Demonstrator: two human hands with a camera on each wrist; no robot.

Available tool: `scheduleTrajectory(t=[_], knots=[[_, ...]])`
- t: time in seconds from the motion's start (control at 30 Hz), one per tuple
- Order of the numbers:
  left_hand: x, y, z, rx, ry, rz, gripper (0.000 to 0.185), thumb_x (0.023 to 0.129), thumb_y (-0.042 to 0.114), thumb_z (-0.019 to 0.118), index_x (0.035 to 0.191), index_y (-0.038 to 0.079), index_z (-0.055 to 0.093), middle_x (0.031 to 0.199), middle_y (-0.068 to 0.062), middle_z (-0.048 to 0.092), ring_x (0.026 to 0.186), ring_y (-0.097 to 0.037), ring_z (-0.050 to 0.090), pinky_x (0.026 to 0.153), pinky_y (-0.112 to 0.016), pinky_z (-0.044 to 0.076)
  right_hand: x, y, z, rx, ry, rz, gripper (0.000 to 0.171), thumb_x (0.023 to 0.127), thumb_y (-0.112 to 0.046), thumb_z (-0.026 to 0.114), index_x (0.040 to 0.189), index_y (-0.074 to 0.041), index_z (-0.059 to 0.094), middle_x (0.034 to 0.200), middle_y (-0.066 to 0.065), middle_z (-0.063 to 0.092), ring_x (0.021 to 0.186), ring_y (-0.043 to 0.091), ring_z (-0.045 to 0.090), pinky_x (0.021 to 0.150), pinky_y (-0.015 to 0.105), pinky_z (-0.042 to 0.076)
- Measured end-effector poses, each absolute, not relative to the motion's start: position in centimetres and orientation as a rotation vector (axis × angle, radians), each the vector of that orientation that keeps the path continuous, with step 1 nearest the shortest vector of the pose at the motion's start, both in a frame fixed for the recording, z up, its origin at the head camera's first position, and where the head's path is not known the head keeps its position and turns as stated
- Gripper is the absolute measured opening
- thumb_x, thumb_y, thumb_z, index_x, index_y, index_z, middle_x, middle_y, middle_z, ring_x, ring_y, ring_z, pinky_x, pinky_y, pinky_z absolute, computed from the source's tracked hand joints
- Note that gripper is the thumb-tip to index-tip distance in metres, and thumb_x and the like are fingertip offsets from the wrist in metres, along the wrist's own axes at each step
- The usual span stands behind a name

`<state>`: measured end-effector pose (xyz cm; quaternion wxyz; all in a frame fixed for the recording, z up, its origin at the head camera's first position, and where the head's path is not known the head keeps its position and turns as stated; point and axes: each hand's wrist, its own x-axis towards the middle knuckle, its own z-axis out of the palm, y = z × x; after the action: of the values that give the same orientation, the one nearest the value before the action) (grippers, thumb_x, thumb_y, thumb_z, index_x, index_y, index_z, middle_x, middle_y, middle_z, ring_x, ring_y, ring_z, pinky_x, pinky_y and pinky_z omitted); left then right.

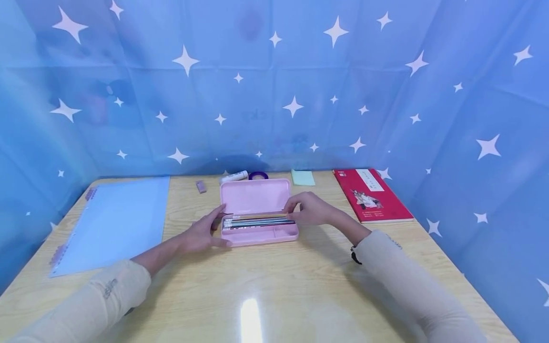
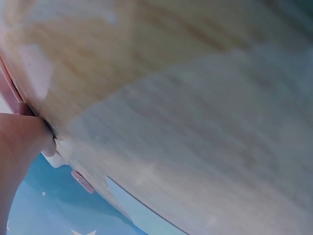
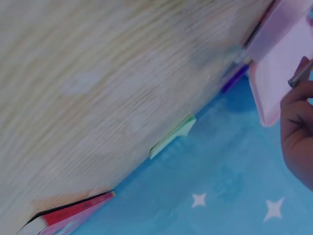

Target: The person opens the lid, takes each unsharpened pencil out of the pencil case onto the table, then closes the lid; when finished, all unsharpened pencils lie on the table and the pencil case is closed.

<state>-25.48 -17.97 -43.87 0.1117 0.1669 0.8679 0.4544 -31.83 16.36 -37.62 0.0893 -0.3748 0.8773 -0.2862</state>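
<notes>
Pink pencil case [image 1: 259, 209], lid raised, mid-worktop [image 1: 274, 281].
Left hand [image 1: 201, 234]: fingers straight, touching case's left end. Right hand [image 1: 310, 208]: fingers curled, pinching pencils [image 1: 257, 222] lying in the tray.

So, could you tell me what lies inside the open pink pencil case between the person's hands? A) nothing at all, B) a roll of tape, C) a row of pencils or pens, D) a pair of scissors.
C: in the head view the open pink pencil case holds a row of pencils or pens lying lengthwise, with the left hand at one end and the right hand at the other.
</notes>
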Motion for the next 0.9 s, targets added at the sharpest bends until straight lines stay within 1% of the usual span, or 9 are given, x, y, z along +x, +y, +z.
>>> scheduleTrajectory(t=[0.13, 0.23, 0.3, 0.37, 0.53, 0.6, 0.77, 0.87, 0.9], knots=[[-25.6, -17.9, -43.8, 0.505, 2.548, 1.331, 0.114, 0.079, 0.030, 0.085, 0.159, 0.005, 0.007, 0.145, -0.018, 0.044, 0.111, -0.029, 0.044, 0.092, -0.041, 0.037, -31.5, 17.9, -37.0, -1.059, 2.640, -0.890, 0.009, 0.089, -0.011, 0.074, 0.098, -0.008, 0.075, 0.090, -0.005, 0.071, 0.087, 0.018, 0.064, 0.070, 0.030, 0.051], [-25.6, -17.8, -43.7, 0.482, 2.547, 1.330, 0.115, 0.078, 0.030, 0.085, 0.159, 0.007, 0.007, 0.145, -0.017, 0.044, 0.109, -0.027, 0.043, 0.091, -0.039, 0.038, -31.1, 19.1, -36.7, -0.998, 2.652, -0.902, 0.011, 0.089, -0.012, 0.074, 0.099, -0.010, 0.076, 0.094, -0.004, 0.072, 0.091, 0.020, 0.064, 0.075, 0.033, 0.052], [-25.6, -17.8, -43.7, 0.471, 2.550, 1.326, 0.115, 0.078, 0.031, 0.086, 0.160, 0.008, 0.008, 0.146, -0.016, 0.044, 0.110, -0.027, 0.044, 0.093, -0.038, 0.038, -30.8, 19.9, -36.6, -0.945, 2.666, -0.908, 0.011, 0.089, -0.013, 0.075, 0.100, -0.011, 0.076, 0.095, -0.005, 0.072, 0.092, 0.021, 0.064, 0.079, 0.034, 0.052], [-25.5, -17.8, -43.7, 0.476, 2.550, 1.323, 0.115, 0.078, 0.032, 0.086, 0.160, 0.007, 0.008, 0.144, -0.016, 0.044, 0.109, -0.027, 0.043, 0.092, -0.039, 0.038, -30.5, 20.7, -36.6, -0.908, 2.680, -0.923, 0.013, 0.088, -0.013, 0.075, 0.101, -0.011, 0.076, 0.096, -0.004, 0.072, 0.094, 0.022, 0.064, 0.082, 0.036, 0.053], [-25.3, -17.9, -43.8, 0.474, 2.557, 1.320, 0.114, 0.078, 0.031, 0.086, 0.159, 0.006, 0.009, 0.143, -0.017, 0.045, 0.108, -0.028, 0.043, 0.090, -0.041, 0.037, -30.0, 22.6, -36.8, -0.848, 2.723, -0.976, 0.015, 0.087, -0.015, 0.077, 0.102, -0.013, 0.076, 0.096, -0.002, 0.072, 0.093, 0.024, 0.065, 0.081, 0.035, 0.054], [-25.2, -18.0, -43.7, 0.471, 2.561, 1.313, 0.114, 0.078, 0.031, 0.085, 0.159, 0.006, 0.009, 0.145, -0.018, 0.044, 0.109, -0.028, 0.043, 0.093, -0.041, 0.038, -29.8, 23.3, -36.9, -0.820, 2.748, -0.989, 0.015, 0.086, -0.015, 0.078, 0.100, -0.014, 0.076, 0.095, -0.002, 0.072, 0.092, 0.024, 0.065, 0.080, 0.033, 0.054], [-25.2, -17.9, -43.6, 0.450, 2.543, 1.314, 0.115, 0.078, 0.033, 0.085, 0.160, 0.009, 0.008, 0.149, -0.017, 0.041, 0.115, -0.030, 0.043, 0.101, -0.045, 0.037, -29.1, 25.0, -36.9, -0.789, 2.782, -1.022, 0.015, 0.085, -0.014, 0.079, 0.099, -0.013, 0.076, 0.093, 0.000, 0.071, 0.091, 0.025, 0.065, 0.078, 0.033, 0.055], [-25.2, -17.9, -43.5, 0.440, 2.534, 1.310, 0.116, 0.078, 0.035, 0.085, 0.160, 0.011, 0.008, 0.153, -0.017, 0.037, 0.124, -0.032, 0.042, 0.111, -0.051, 0.032, -28.9, 26.1, -37.0, -0.766, 2.777, -1.047, 0.015, 0.085, -0.014, 0.079, 0.100, -0.011, 0.076, 0.094, 0.001, 0.071, 0.091, 0.027, 0.064, 0.077, 0.031, 0.055], [-25.2, -17.9, -43.5, 0.441, 2.529, 1.310, 0.116, 0.078, 0.035, 0.085, 0.160, 0.011, 0.007, 0.153, -0.017, 0.036, 0.126, -0.032, 0.041, 0.112, -0.052, 0.030, -28.8, 26.5, -37.0, -0.756, 2.772, -1.059, 0.016, 0.085, -0.013, 0.079, 0.100, -0.009, 0.076, 0.094, 0.002, 0.071, 0.091, 0.028, 0.064, 0.076, 0.030, 0.055]])
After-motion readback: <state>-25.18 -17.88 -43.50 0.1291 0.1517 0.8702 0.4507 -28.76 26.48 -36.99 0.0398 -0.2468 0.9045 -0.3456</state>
